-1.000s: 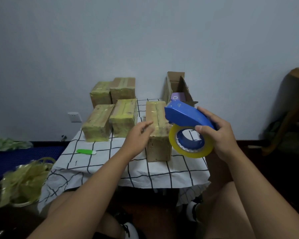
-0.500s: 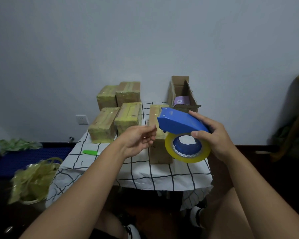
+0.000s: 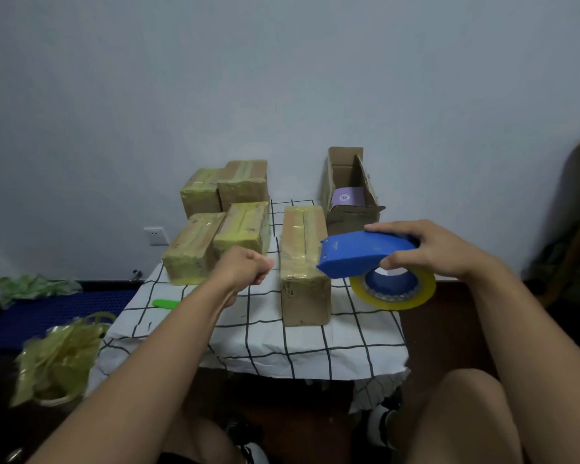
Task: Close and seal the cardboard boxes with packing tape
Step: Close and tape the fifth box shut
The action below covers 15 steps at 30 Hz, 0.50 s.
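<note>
A long taped cardboard box (image 3: 303,256) lies in the middle of the table. Behind it to the right stands an open cardboard box (image 3: 349,214) with its flaps up and a purple item (image 3: 347,196) inside. My right hand (image 3: 439,249) grips a blue tape dispenser (image 3: 365,252) with a yellow tape roll (image 3: 392,291), held just right of the long box. To the left of that box my left hand (image 3: 245,269) hovers with its fingers curled into a fist. I see nothing in it.
Several taped boxes (image 3: 221,222) are stacked at the table's back left. A green cutter (image 3: 165,303) lies on the checked tablecloth (image 3: 248,339). On the floor to the left stands a bin of tape scraps (image 3: 57,360), and a dark chair (image 3: 576,229) is on the right.
My left hand has left the long box's top, moved left and curled into a fist. My right hand has lowered the dispenser and tipped it flatter, to the box's right.
</note>
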Available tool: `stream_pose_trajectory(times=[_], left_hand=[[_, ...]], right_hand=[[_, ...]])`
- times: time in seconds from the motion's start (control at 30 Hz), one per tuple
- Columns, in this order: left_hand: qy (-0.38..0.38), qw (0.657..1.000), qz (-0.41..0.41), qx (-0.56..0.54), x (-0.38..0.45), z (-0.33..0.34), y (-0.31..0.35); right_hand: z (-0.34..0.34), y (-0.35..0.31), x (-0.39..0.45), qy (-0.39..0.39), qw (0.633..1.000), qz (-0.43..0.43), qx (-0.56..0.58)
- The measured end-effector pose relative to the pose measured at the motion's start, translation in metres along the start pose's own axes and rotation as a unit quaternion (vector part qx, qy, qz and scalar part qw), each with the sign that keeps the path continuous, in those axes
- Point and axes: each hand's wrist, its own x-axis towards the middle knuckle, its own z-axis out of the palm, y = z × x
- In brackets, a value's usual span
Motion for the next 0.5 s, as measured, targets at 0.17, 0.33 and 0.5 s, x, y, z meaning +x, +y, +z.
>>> stream_pose_trajectory(times=[0.17,0.33,0.5], left_hand=[[-0.001,0.996,-0.034,-0.083,0.000,0.017,-0.012],[-0.017,0.993,-0.051,-0.105,0.006,0.024,-0.012],[-0.002,0.995,-0.047,-0.089,0.005,0.029,-0.016]], right_hand=[[-0.010,0.009,0.004,0.001,1.000,0.020,-0.015],[-0.008,0.015,0.010,0.002,0.999,0.027,-0.018],[-0.005,0.021,0.011,-0.009,0.999,0.033,-0.027]])
